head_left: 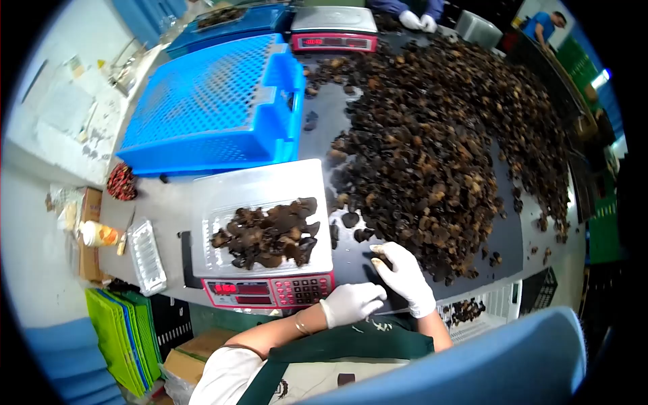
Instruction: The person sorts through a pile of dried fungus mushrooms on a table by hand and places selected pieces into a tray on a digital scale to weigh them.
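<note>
My left hand (354, 304), in a white glove, is just right of the scale's keypad with its fingers curled in; nothing shows in them. My right hand (405, 277), also gloved, is at the near edge of the dark mushroom pile (425, 169). Its thumb and fingers are apart, with nothing between them. Left of my hands stands a digital scale (236, 293) with red lit digits. On its plate, a clear plastic tray (210, 223) bears a heap of dark wood ear mushrooms (266, 233). A few loose mushroom pieces (363, 234) lie between the scale and the pile.
An upturned blue plastic crate (202, 101) stands behind the scale. Another scale (334, 34) is farther back, near a co-worker's gloved hands (418, 21). At left are an empty clear tray (146, 256) and a paper cup (100, 234). A white basket (499, 304) is below the table edge.
</note>
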{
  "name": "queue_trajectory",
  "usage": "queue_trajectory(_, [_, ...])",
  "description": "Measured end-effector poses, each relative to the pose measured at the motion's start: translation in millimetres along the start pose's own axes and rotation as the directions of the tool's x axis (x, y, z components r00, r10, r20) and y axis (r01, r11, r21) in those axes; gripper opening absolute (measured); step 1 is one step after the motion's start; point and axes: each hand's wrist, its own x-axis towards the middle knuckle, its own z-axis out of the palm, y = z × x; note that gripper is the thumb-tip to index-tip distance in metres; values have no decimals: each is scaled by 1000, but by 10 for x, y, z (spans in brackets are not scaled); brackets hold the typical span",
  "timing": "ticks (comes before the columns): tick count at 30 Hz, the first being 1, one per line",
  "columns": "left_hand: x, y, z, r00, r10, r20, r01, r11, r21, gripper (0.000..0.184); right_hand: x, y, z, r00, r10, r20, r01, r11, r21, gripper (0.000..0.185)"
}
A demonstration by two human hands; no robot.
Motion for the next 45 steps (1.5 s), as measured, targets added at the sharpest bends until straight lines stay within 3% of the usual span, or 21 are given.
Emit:
queue_trajectory(3, [-214, 318, -533, 994, -83, -67, 75, 990, -116, 14, 363, 23, 484, 988, -154, -30, 155, 988, 17, 37])
queue_trajectory(6, [-535, 442, -1012, 924, -119, -363, 53, 981, -186, 8, 609, 212, 949, 996, -65, -57, 61, 996, -60, 42])
queue_trajectory(9, [-915, 279, -1398, 650, 25, -759, 177, 967, 184, 3, 716, 238, 926, 995, -40, -91, 31, 994, -100, 22])
queue_trajectory(10, [-1068, 215, -1467, 497, -142, -856, 275, 961, 0, 9, 722, 190, 829, 990, -39, -133, 23, 992, -121, 18])
queue_trajectory(11, [-1217, 113, -1558, 408, -189, -893, 243, 966, -93, 11, 730, 154, 712, 983, -38, -179, 12, 990, -142, 14])
queue_trajectory(14, [-1433, -47, -1708, 242, -212, -947, 192, 967, -167, 15, 769, 123, 376, 974, -40, -222, 0, 984, -180, 13])
queue_trajectory(16, [-1416, -123, -1727, 250, 27, -968, 273, 957, 98, 19, 794, 95, 220, 969, -5, -246, -46, 978, -201, 13])
queue_trajectory(17, [-1426, -183, -1677, 294, -31, -955, 256, 966, 47, 25, 792, 84, 174, 971, 19, -238, -65, 980, -189, 14])
queue_trajectory(19, [-1338, -278, -1599, 458, 57, -887, 431, 859, 278, 34, 791, 32, 115, 978, 75, -195, -117, 969, -216, 14])
queue_trajectory(20, [-1267, -288, -1536, 526, -80, -847, 439, 878, 190, 46, 793, 11, 121, 980, 67, -188, -111, 965, -237, 14])
queue_trajectory(21, [-1239, -280, -1494, 629, -19, -777, 568, 694, 442, 50, 801, -9, 120, 981, 59, -182, -106, 960, -259, 14])
queue_trajectory(23, [-1253, -263, -1484, 630, 17, -776, 526, 726, 443, 53, 815, -68, 76, 980, 67, -185, -118, 952, -283, 16])
queue_trajectory(25, [-1347, -229, -1518, 552, 13, -834, 434, 849, 301, 50, 833, -114, 39, 968, -10, -252, -39, 981, -189, 17])
queue_trajectory(29, [-1587, -280, -1616, 294, -8, -956, 309, 947, 87, 37, 925, -363, -118, 973, 11, -230, -54, 982, -181, 19])
queue_trajectory(33, [-1892, -308, -1741, 219, 34, -975, 449, 884, 132, 32, 894, -367, -82, 992, 33, -121, -79, 914, -398, 26])
queue_trajectory(35, [-1960, -314, -1751, 197, 63, -978, 482, 863, 152, 33, 848, -401, -34, 990, 67, -127, -108, 931, -349, 30])
queue_trajectory(37, [-2006, -320, -1739, 158, -136, -978, 456, 889, -50, 36, 767, -304, 29, 990, 117, -77, -118, 993, -17, 31])
queue_trajectory(38, [-2019, -376, -1728, 192, -80, -978, 463, 886, 18, 40, 749, -348, 105, 993, 112, -43, -109, 991, 72, 32])
queue_trajectory(39, [-2021, -405, -1698, 196, -146, -970, 460, 887, -41, 43, 694, -406, 128, 975, 219, 34, -222, 962, 157, 32])
queue_trajectory(43, [-1923, -422, -1584, 336, -242, -910, 509, 860, -40, 47, 585, -602, 285, 933, 259, 249, -336, 874, 351, 43])
queue_trajectory(45, [-1867, -450, -1526, 356, -235, -904, 513, 858, -20, 41, 609, -758, 344, 915, 287, 285, -372, 872, 318, 46])
